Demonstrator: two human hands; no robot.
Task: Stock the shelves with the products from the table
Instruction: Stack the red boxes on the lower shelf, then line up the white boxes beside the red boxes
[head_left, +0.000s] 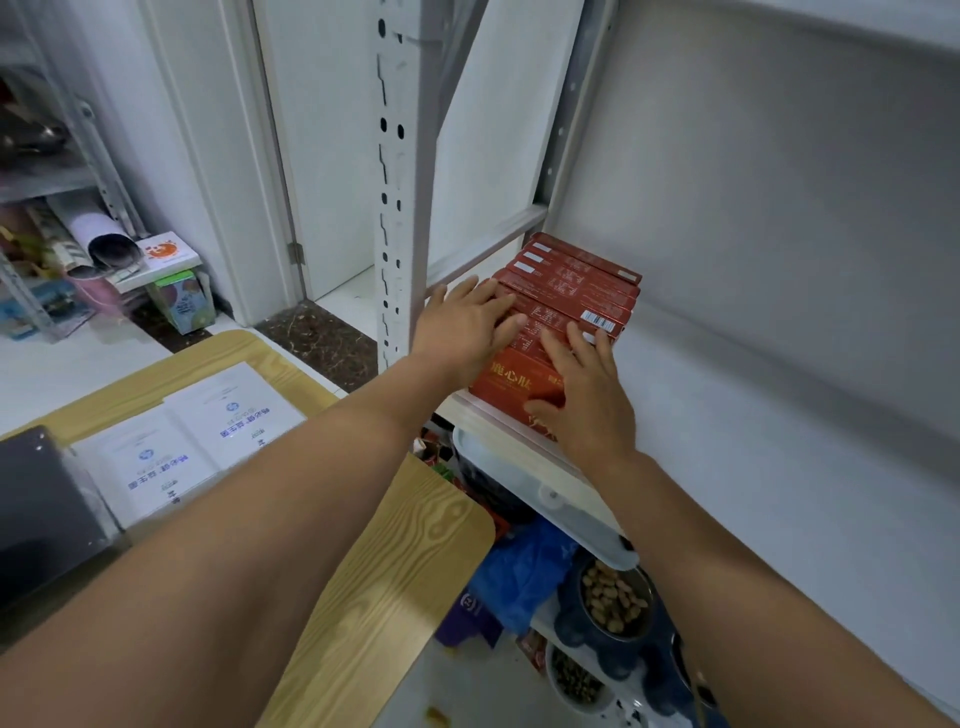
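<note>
1. Head view, the shelf: a row of red boxes (571, 291) stands packed face to face on the white shelf (779, 415), at its left end just right of the perforated upright post (397, 182). The row runs from the shelf's near edge toward the back wall. The rest of the shelf board stretches away to the right.
2. Head view, the left hand (467, 322): it lies flat against the left side of the row, about midway along it. Its fingers are straight and close together, their tips resting on the tops of the boxes. It presses rather than grasps.
3. Head view, the right hand (582, 395): it rests on the nearest box (511, 382), which sits at the shelf's near edge. The fingers are spread and nearly straight over the box tops, reaching toward the barcode end. The thumb lies across the printed front face. Nothing is clenched; the hand pushes with flat fingers.
4. Head view, the table (395, 561): this pale wood-grain top is near and left, below the forearms. White packets (208, 431) with blue print lie on it, beside a dark flat object (36, 509) at the far left.
5. Head view, below the shelf: a blue bag (524, 571) and a bowl of nuts (615, 597) sit on a lower level.
</note>
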